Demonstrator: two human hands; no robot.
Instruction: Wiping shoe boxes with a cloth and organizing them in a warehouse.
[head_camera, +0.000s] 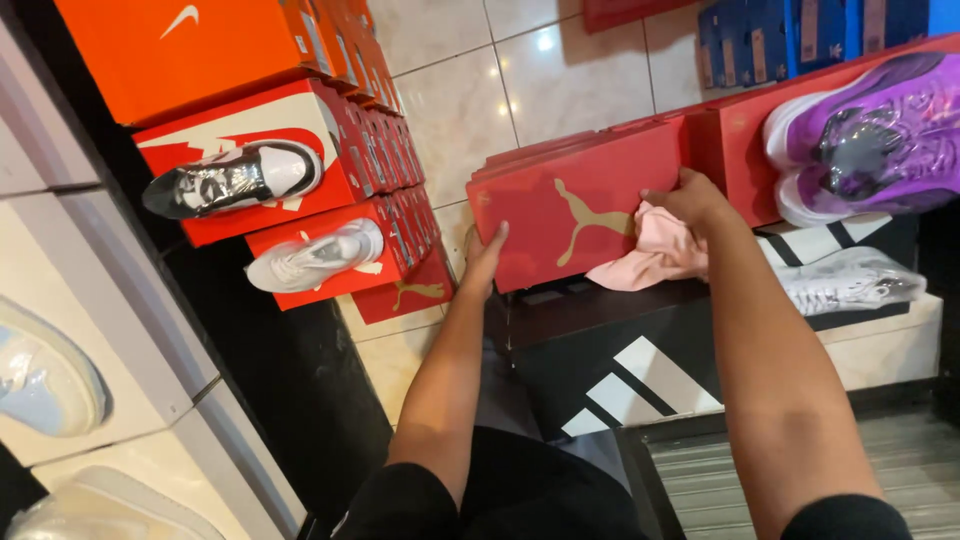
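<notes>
A red shoebox (570, 205) with a gold animal emblem lies flat on top of a black box with white stripes (620, 370). My left hand (484, 258) grips the red box's left edge, fingers curled around its side. My right hand (690, 205) presses a pink cloth (650, 255) against the lid near its right end. The cloth hangs down over the box's front edge.
Stacked red and orange shoeboxes (300, 170) with a black-and-white shoe (235, 180) and a white shoe (315, 258) on them stand at left. A purple shoe (870, 135) sits on a red box at right, a white shoe (850, 282) below it. White boxes (110, 330) line the left; tiled floor (470, 90) lies behind.
</notes>
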